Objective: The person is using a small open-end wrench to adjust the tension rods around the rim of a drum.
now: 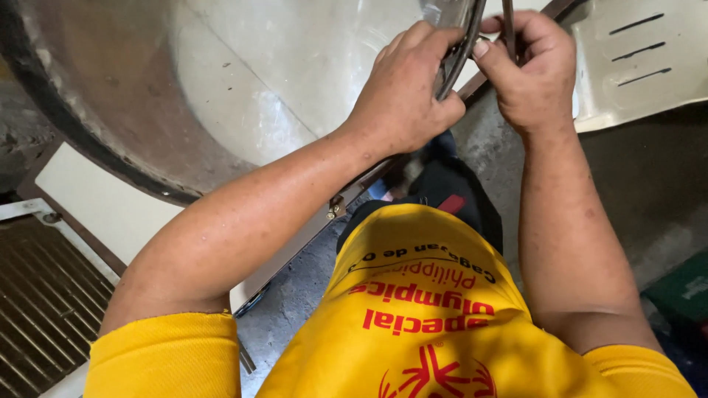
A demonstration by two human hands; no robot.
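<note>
A big round metal drum (221,96) fills the upper left, tilted so its open mouth faces the camera; its pale inside wall shows bare, with nothing seen lying in it. Its dark rim (459,55) runs up between the two hands at the top of the view. To the right lies a cream metal panel (634,66) with three narrow slots, and at the lower left a ribbed grating (37,309) sits on the concrete floor (295,295).

The left hand (402,92) is closed around the rim, fingers curled over its edge. The right hand (527,70) is closed too, pinching a thin dark metal rod (508,26) just beside the rim, thumb pressed toward the left hand.
</note>
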